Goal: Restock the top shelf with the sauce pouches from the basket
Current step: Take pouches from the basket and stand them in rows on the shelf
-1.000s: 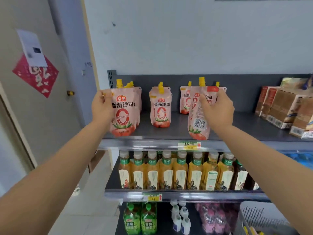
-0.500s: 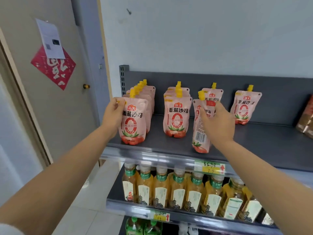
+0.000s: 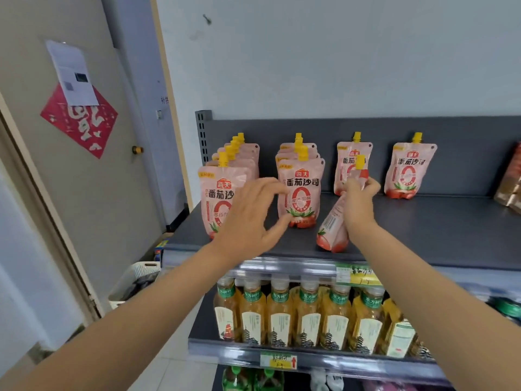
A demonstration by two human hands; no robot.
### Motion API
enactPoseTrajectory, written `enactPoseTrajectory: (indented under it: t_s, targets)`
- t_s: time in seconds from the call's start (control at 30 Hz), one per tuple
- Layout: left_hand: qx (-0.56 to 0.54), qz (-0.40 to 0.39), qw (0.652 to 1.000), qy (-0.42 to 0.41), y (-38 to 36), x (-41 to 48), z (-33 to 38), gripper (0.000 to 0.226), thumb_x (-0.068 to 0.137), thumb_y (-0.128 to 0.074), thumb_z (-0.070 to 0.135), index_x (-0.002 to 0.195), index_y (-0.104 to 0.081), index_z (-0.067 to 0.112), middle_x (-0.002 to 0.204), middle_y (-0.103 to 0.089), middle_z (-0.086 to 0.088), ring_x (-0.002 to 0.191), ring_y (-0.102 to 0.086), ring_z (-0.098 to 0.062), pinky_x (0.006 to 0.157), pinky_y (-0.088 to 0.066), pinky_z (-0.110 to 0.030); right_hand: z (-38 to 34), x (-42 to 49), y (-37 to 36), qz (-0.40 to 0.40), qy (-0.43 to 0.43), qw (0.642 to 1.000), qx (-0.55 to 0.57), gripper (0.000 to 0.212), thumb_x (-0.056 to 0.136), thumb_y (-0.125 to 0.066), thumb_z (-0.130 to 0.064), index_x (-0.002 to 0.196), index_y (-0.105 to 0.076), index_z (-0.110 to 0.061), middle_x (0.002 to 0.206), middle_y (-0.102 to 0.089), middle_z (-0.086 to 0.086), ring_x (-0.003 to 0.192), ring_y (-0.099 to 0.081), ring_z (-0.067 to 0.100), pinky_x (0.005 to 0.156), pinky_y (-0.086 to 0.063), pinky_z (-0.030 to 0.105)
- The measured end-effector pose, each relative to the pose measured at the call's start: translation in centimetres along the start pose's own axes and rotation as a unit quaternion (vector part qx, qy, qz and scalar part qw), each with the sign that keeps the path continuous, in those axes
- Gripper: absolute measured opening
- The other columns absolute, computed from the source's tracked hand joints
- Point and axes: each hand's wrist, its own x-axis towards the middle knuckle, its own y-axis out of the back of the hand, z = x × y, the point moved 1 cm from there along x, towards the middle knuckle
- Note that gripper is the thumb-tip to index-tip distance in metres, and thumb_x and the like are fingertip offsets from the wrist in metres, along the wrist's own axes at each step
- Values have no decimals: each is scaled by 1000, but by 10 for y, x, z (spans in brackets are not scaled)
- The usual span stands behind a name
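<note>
On the standing sauce pouches (image 3: pixel 300 190) you can read the brand 海天, then 番茄沙司 above a large red 0 crossed by 零添加. The tilted pouch (image 3: pixel 332 224) shows you a barcode, its digits too small to read. The tea bottles (image 3: pixel 279 314) carry 东方树叶 on green neck bands. The red diamond (image 3: pixel 81 125) on the door (image 3: pixel 42 193) bears an upside-down 福. The writing on the yellow price tag (image 3: pixel 358 275) is illegible.

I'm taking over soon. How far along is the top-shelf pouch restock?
Done: two left rows stand several pouches deep on the top shelf. In hand: right hand grips a tilted pouch, base on the shelf; left hand open. Left: two right rows hold one pouch each; basket contents unclear.
</note>
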Motion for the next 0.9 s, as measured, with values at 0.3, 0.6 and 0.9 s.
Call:
enactPoseTrajectory:
  t_s: [0.3, 0.6, 0.9]
  targets:
    - [-268, -205, 922, 190, -59, 8, 20, 104, 82, -75, 20, 149, 3, 32, 135, -48, 14, 102, -54, 12, 90, -48, -13, 1, -19, -25, -54, 4, 989, -134, 104, 67, -39, -85, 150, 0, -35, 157, -16, 3, 143, -15, 32, 113, -19, 58]
    - [-268, -128, 936, 188, -48, 5, -2, 119, 74, -76, 6, 148, 11, 40, 147, -36, 2, 127, -48, -12, 96, -50, -31, 16, -26, -18, -51, 99, 986, -122, 49, 90, -56, -42, 130, -33, -22, 129, -53, 3, 113, -56, 18, 89, -52, 36]
    - [-182, -97, 952, 225, -56, -7, -2, 120, 75, -78, 15, 148, 14, 36, 143, -38, -9, 125, -50, -20, 100, -48, -42, 15, -37, -25, -8, 155, 970, -189, 46, 88, -62, -39, 117, -32, -20, 117, -54, 6, 105, -58, 22, 87, -53, 39]
